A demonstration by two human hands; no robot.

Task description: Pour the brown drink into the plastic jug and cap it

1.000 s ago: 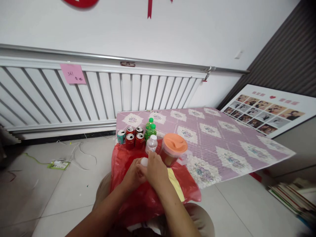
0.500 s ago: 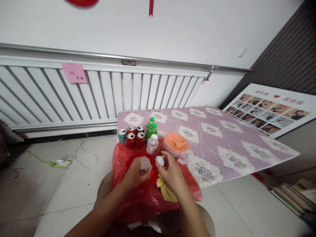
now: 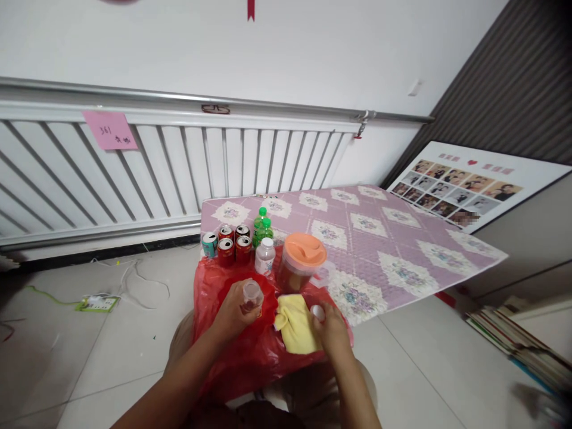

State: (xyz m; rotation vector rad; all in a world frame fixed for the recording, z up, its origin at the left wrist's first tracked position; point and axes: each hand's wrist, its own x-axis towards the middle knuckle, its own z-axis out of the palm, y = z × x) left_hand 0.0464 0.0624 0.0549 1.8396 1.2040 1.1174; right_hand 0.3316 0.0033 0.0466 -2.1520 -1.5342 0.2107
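Left hand [image 3: 232, 310] is wrapped around a small clear bottle [image 3: 251, 295], fingers closed on its body, open mouth facing up and uncapped. Right hand [image 3: 331, 330] sits well apart from it, off to the right, with a little white cap [image 3: 317, 312] pinched at its fingertips. Between the two hands lies a yellow cloth [image 3: 295, 322], crumpled, its right edge touching the right hand. Everything here rests over a red plastic bag [image 3: 232, 363] spread across the near edge of the table [image 3: 402, 256], which wears a purple patterned cover. Just beyond the left hand's bottle stands a white-capped bottle [image 3: 265, 256], upright, and just beside that, ahead of the cloth, a jug with an orange lid [image 3: 300, 265]. Farther out from the left hand there's a cluster of red cans [image 3: 234, 243], four by the look of it, with a teal can [image 3: 208, 243] at their left and two green bottles [image 3: 263, 227] at their right. Behind the table runs a white radiator [image 3: 179, 167] with a pink note [image 3: 109, 129] stuck to it.
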